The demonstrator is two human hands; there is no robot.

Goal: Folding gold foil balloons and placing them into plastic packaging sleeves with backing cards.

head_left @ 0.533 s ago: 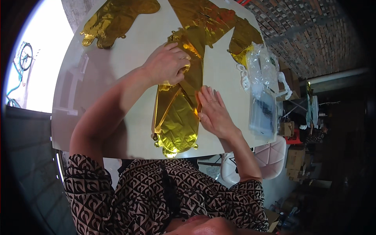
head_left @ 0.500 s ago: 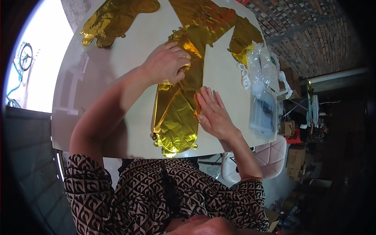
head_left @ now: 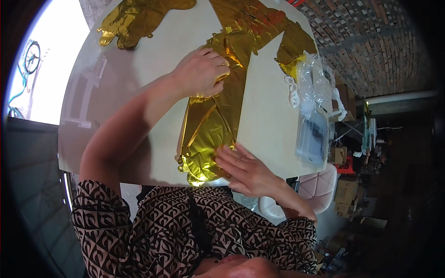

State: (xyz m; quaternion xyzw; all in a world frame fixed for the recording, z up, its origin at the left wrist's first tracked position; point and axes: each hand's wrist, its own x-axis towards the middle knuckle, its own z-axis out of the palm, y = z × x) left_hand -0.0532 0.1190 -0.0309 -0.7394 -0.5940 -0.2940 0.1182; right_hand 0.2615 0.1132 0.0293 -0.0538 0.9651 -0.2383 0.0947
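A flat, shiny gold foil balloon [head_left: 206, 139] lies lengthwise on the table in front of me, its rounded, tabbed end near the table's front edge. Part of it is folded over itself, with a slanting crease. My left hand [head_left: 201, 72] is closed on the foil's upper part, fingers curled under and fingertips partly hidden. Slightly blurred, my right hand [head_left: 245, 171] has its fingers stretched out and touches the foil's near right edge. Another gold foil piece [head_left: 134, 21] rests at the far left, and more gold foil [head_left: 259, 21] spreads at the far middle and right.
Clear plastic packaging [head_left: 315, 81] and a pack in a clear bag [head_left: 311, 139] lie along the right side of the pale table [head_left: 269, 125], with white ribbon [head_left: 293, 92] beside them. A padded pink seat [head_left: 320, 187] stands beyond the edge. Cardboard boxes [head_left: 346, 192] are stacked farther right.
My right hand has slid down toward the front edge and a little left, onto the foil's near end. My left hand keeps its hold in nearly the same place. The view has shifted slightly.
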